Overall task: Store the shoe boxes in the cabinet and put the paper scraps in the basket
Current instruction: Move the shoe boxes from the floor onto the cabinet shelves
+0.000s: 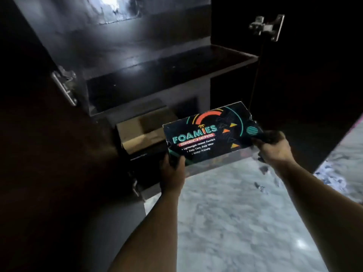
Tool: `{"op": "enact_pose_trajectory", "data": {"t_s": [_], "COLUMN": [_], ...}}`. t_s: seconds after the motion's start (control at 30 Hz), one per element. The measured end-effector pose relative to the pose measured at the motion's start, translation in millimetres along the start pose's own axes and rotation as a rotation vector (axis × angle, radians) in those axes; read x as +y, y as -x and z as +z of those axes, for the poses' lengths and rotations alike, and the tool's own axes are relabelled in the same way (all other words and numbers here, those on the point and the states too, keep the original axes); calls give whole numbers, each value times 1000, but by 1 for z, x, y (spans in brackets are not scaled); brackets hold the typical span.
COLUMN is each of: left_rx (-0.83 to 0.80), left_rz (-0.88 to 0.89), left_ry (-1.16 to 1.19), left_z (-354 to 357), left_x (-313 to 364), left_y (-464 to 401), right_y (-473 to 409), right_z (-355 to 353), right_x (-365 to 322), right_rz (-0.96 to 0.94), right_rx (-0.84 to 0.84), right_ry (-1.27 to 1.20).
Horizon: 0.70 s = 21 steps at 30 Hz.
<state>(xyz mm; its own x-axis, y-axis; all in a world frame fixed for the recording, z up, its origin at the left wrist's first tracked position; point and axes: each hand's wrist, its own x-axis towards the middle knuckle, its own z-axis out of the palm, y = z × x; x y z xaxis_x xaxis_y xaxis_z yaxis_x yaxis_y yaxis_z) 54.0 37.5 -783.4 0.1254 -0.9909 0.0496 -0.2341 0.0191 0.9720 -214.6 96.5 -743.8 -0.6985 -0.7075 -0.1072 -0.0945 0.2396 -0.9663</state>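
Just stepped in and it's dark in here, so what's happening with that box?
A person holds a black Foamies shoe box with both hands, the left hand gripping its near left corner and the right hand its right end. They hold it in front of the open dark cabinet, beside a brown cardboard box on a lower level. The shelf above looks bare. Marble floor lies below.

A home: dark shelved cabinet (pixel 170 61) on marble floor (pixel 235 213).
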Motion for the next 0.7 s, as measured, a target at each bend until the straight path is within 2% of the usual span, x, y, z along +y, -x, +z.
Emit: {"op": "enact_pose_trajectory", "data": {"t_s": [0.2, 0.33, 0.47, 0.53, 0.6, 0.63, 0.7], "left_rx": [377, 501, 578, 647, 619, 578, 540], "left_rz": [57, 128, 76, -14, -196, -278, -303], "left_ry": [202, 95, -37, -123, -250, -287, -256], "left_z": [-34, -42, -46, -50, -57, -60, -65], "left_x": [27, 20, 1, -5, -5, -4, -3], "left_y": [-80, -119, -155, -171, -184, -191, -205], "right_y": [-42, -50, -66, -76, -84, -86, -91], "right_z": [113, 170, 213, 232, 251, 260, 276], "right_x": [-50, -66, -62, -61, -58, -57, -54], "right_rz": [-197, -358, -444, -408, -370, -361, -347], "right_rx": [-95, -138, -247, -393, -518, -546, -548], "right_ry": [-64, -81, -36, 11, 77, 110, 155]}}
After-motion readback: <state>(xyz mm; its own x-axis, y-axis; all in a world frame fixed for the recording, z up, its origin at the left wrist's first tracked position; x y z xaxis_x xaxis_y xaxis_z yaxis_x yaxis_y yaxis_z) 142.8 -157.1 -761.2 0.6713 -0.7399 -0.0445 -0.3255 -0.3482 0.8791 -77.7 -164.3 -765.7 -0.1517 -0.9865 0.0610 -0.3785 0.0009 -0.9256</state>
